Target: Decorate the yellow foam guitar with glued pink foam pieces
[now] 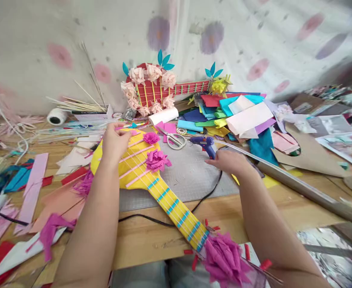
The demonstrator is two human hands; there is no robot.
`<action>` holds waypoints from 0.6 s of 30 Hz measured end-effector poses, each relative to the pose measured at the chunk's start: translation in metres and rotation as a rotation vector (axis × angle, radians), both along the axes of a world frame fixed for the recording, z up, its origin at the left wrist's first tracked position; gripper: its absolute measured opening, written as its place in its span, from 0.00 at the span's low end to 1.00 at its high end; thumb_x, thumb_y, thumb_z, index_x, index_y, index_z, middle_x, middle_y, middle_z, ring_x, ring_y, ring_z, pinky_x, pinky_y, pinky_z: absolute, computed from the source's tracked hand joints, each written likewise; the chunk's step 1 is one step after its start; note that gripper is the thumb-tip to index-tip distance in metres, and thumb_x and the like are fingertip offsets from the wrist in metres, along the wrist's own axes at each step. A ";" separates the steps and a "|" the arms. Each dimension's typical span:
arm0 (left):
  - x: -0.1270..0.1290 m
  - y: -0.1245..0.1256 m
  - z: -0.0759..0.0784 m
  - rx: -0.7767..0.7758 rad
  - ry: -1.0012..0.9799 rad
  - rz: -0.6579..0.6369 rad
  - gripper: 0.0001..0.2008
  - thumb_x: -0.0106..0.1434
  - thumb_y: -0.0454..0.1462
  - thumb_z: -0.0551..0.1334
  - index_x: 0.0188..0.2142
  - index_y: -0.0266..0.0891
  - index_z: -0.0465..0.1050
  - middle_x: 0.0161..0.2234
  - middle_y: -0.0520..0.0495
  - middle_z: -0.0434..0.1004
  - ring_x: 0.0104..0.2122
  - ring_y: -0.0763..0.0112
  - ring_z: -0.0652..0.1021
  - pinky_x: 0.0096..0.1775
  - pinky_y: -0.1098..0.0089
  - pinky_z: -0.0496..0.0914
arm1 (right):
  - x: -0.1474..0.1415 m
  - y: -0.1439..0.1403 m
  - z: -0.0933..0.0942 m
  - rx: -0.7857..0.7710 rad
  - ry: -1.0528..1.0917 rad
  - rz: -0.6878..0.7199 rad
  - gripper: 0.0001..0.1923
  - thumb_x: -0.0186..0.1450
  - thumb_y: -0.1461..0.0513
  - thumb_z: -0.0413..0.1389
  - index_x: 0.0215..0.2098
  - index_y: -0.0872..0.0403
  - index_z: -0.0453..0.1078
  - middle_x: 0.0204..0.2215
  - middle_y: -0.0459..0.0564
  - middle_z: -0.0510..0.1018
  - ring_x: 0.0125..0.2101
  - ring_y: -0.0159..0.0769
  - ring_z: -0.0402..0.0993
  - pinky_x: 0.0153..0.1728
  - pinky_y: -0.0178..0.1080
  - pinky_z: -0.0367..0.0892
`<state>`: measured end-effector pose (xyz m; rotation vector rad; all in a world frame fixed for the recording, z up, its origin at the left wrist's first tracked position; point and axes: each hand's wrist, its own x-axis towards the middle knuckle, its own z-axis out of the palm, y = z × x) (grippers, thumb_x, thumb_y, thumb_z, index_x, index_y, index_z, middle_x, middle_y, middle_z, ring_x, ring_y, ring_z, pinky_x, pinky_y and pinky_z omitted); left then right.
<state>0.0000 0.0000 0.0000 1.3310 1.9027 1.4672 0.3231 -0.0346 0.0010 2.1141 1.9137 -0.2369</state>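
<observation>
Yellow card forms the paper guitar [152,176], which is laid slantwise across the wooden desk [152,240], its body on the grey cutting mat [190,176] and its neck run toward the near edge, where a bunch of magenta crepe [223,260] is fixed to the head. Two magenta paper flowers [156,159] are seen on the body, among pink strips and white strings. The upper rim of the body is touched by the left hand [114,142], whose grip is curled loosely over the edge; whether anything is pinched there cannot be told. The right hand [228,160] is laid flat on the mat, fingers together and pressed down, just beside the blue glue gun [204,144], whose black cord [193,206] is trailed over the desk. A red paper guitar [160,90] is propped against the wall behind. Scissors [174,140] are set near the glue gun, and coloured paper sheets [238,116] are heaped to the right.
</observation>
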 end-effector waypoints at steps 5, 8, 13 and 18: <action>-0.004 0.001 -0.001 0.016 -0.027 0.014 0.18 0.47 0.33 0.62 0.40 0.41 0.66 0.25 0.55 0.70 0.24 0.73 0.73 0.29 0.73 0.68 | -0.037 0.000 -0.004 0.200 0.426 0.257 0.16 0.60 0.50 0.53 0.37 0.54 0.65 0.33 0.51 0.75 0.34 0.40 0.72 0.34 0.40 0.64; -0.006 0.001 -0.001 0.017 -0.056 0.010 0.18 0.47 0.33 0.62 0.40 0.42 0.66 0.25 0.54 0.71 0.24 0.73 0.73 0.27 0.73 0.68 | -0.077 0.021 -0.008 0.357 0.791 0.420 0.25 0.55 0.51 0.58 0.46 0.54 0.61 0.41 0.52 0.73 0.37 0.36 0.71 0.38 0.39 0.65; -0.008 0.000 0.000 -0.028 -0.025 0.020 0.19 0.47 0.33 0.61 0.41 0.41 0.66 0.25 0.54 0.71 0.25 0.72 0.74 0.29 0.72 0.68 | -0.147 0.056 -0.011 0.461 0.922 0.549 0.29 0.53 0.57 0.60 0.51 0.55 0.58 0.47 0.56 0.69 0.46 0.41 0.67 0.47 0.45 0.63; -0.009 -0.001 -0.003 -0.074 0.046 0.022 0.19 0.50 0.34 0.60 0.43 0.41 0.67 0.27 0.53 0.72 0.28 0.69 0.75 0.35 0.69 0.68 | -0.186 0.066 -0.013 0.534 0.831 0.566 0.26 0.52 0.62 0.59 0.49 0.58 0.60 0.44 0.56 0.71 0.48 0.44 0.64 0.51 0.46 0.58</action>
